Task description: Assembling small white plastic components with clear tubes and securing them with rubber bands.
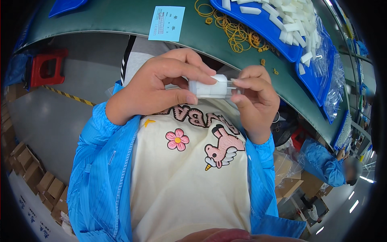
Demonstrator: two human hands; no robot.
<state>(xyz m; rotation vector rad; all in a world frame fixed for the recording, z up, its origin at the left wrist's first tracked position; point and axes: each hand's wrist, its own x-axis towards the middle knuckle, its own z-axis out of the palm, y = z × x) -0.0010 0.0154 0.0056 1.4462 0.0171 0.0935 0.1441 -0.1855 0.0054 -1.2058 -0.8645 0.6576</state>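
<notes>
In front of my chest, my left hand (pixel 155 80) grips a small white block (pixel 210 88) with rounded edges, thumb below and fingers over its top. A clear plastic cover (pixel 219 96) surrounds part of the block and reaches out to its right. My right hand (pixel 260 97) pinches the right end of this clear cover between thumb and fingertips. Some thin pale parts show inside that end; what they are, I cannot make out. Both hands are above the near edge of the green table (pixel 117 18).
Yellow rubber bands (pixel 236 34) and a pale blue printed slip (pixel 167 23) lie on the table. Blue trays (pixel 258 22) at the right hold white blocks and clear plastic pieces. A red stool (pixel 48 68) stands left, cardboard boxes (pixel 34 169) lower left. A person in blue (pixel 322 161) is at far right.
</notes>
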